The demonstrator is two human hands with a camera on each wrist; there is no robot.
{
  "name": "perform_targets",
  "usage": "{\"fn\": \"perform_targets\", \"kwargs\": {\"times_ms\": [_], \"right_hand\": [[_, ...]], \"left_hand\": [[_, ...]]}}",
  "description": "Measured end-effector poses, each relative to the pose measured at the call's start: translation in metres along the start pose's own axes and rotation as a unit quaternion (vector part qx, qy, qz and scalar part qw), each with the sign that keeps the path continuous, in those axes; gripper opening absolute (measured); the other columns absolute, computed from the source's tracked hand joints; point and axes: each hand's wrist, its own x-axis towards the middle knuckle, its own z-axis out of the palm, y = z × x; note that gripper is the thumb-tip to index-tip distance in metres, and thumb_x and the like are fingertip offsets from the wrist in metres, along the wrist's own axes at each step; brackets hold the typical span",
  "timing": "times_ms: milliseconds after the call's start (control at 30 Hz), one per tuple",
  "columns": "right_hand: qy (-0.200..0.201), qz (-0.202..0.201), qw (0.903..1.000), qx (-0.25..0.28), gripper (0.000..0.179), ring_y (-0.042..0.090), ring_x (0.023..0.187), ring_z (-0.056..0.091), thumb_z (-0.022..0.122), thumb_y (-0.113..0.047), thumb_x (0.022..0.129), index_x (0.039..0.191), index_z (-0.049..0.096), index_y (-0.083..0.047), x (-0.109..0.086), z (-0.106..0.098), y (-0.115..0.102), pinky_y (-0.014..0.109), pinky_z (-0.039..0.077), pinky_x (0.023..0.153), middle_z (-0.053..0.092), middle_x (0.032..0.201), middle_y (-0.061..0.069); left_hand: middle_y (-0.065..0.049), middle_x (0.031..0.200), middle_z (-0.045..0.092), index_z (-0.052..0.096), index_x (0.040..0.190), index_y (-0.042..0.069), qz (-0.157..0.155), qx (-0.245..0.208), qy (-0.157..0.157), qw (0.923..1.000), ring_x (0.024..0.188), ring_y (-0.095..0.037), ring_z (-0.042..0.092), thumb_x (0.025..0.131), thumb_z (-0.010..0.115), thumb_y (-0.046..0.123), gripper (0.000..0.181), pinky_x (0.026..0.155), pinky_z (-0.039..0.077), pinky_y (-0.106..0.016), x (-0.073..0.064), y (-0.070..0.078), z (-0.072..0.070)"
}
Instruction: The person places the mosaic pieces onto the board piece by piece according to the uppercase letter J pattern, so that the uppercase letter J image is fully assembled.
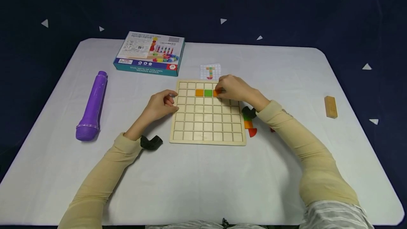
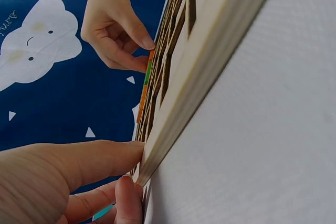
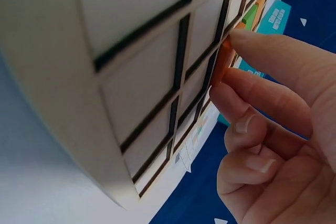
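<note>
A wooden grid board (image 1: 190, 136) lies flat on the table. In its second row from the far edge sit an orange square tile (image 1: 199, 93) and a green square tile (image 1: 208, 93). Just right of the green one, my right hand (image 1: 236, 88) pinches another orange tile (image 3: 223, 62) between thumb and fingers, at the grid. My left hand (image 1: 159, 105) touches the board's left edge with thumb and fingertips spread apart along it. Beyond the far edge lies a small card (image 1: 210, 71) printed with a coloured pattern on a grid.
Right of the board, partly under my right wrist, lie an orange piece (image 1: 248, 125), a red rounded piece (image 1: 252, 132) and others. A boxed bead set (image 1: 149, 54) is at the back left, a purple microphone-shaped object (image 1: 92, 107) at left, a wooden block (image 1: 330, 107) at right.
</note>
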Motion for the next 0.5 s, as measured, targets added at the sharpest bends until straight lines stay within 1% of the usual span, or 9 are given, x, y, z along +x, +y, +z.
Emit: {"fn": "perform_targets", "kwargs": {"times_ms": [133,267,433,500], "right_hand": [[0.004,-0.005,0.9999,0.008,0.023,0.022,0.086,0.061,0.069,-0.016,0.083,0.101,0.071,-0.001,-0.002,0.000,-0.001,0.035,0.051,0.079,0.067,0.095,0.013],[0.022,-0.004,0.9997,0.014,0.024,0.024,0.088,0.062,0.069,-0.016,0.084,0.102,0.071,-0.001,-0.009,-0.003,0.000,0.036,0.051,0.079,0.067,0.096,0.013],[0.046,0.000,0.9983,0.035,0.022,0.025,0.089,0.063,0.069,-0.014,0.083,0.101,0.072,-0.002,-0.022,-0.009,-0.002,0.037,0.052,0.080,0.067,0.098,0.013],[0.053,-0.001,0.9980,0.035,0.021,0.024,0.089,0.064,0.068,-0.012,0.083,0.101,0.072,-0.002,-0.029,-0.010,-0.003,0.036,0.052,0.079,0.067,0.098,0.012]], "left_hand": [[-0.014,0.087,0.058,0.058,0.118,-0.001,0.005,-0.001,0.001,1.0000,0.074,-0.018,0.053,0.075,0.073,0.005,0.046,0.067,0.041,-0.025,0.000,-0.001,0.001],[-0.014,0.087,0.058,0.058,0.118,-0.002,0.006,-0.003,0.001,1.0000,0.074,-0.018,0.053,0.075,0.073,0.005,0.046,0.067,0.041,-0.025,0.000,-0.001,0.001],[-0.014,0.087,0.058,0.058,0.118,-0.002,0.008,0.000,0.003,1.0000,0.074,-0.018,0.053,0.075,0.073,0.005,0.046,0.067,0.041,-0.026,0.000,-0.001,0.000],[-0.014,0.087,0.058,0.058,0.118,-0.002,0.010,0.001,0.002,0.9999,0.074,-0.019,0.053,0.075,0.073,0.005,0.046,0.068,0.041,-0.026,-0.001,0.000,0.000]]}}
